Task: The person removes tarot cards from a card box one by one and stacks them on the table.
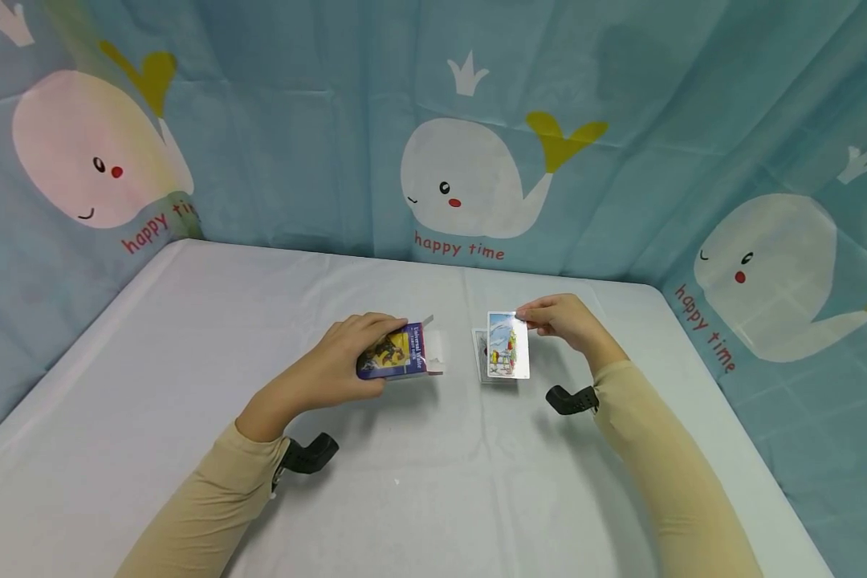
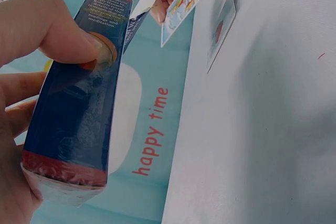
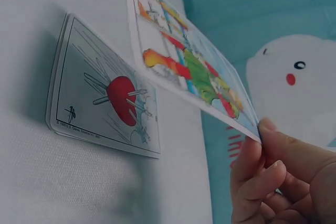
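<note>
My left hand (image 1: 347, 357) grips a blue tarot card box (image 1: 393, 353) by its sides, thumb on one narrow face. The box's flap end points right and stands open; its inside is hidden. By one corner, between thumb and fingers, my right hand (image 1: 567, 321) pinches a tarot card (image 1: 507, 345) with a colourful picture. Beneath that card, a small stack of cards (image 3: 105, 87) lies on the table, a red heart pierced by swords face up on top. The held card is raised above the stack and partly covers it in the head view.
A white cloth covers the table (image 1: 433, 482). Behind and at the sides hangs a blue curtain (image 1: 296, 144) printed with whales. Black wrist cameras stick out below each hand, near the sleeve cuffs.
</note>
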Demonstrator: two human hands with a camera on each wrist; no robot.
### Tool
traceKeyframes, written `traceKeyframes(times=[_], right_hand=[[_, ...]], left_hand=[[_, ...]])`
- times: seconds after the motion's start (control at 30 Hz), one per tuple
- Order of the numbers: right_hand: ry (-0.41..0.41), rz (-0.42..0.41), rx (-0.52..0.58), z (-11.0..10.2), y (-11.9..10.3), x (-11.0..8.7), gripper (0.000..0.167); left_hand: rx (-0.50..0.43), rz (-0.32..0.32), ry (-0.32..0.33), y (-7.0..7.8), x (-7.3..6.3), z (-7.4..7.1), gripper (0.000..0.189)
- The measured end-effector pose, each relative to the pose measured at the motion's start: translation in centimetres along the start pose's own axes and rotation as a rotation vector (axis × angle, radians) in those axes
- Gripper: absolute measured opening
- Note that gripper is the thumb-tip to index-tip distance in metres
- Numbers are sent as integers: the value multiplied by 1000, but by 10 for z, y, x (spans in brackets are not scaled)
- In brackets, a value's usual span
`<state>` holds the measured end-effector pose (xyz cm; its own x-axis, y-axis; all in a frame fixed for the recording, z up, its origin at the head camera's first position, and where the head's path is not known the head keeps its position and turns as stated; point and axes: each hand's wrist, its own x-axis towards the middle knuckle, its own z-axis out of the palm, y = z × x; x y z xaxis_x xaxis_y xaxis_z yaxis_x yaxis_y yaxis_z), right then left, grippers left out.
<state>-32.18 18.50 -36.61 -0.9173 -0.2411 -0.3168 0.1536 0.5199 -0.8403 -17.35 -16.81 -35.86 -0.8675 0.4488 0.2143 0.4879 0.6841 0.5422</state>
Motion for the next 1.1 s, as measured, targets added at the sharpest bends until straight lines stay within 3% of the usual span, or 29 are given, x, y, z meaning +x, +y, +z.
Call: traceKeyframes(times=[0.4,1.1], right_hand=[[-29,25,34,7,10,19,35],[-36,83,16,18,20,34,30]], left_hand=[[-1,-2,0,0,0,0,79],[-4,-11,-8,-1,1,2,79]])
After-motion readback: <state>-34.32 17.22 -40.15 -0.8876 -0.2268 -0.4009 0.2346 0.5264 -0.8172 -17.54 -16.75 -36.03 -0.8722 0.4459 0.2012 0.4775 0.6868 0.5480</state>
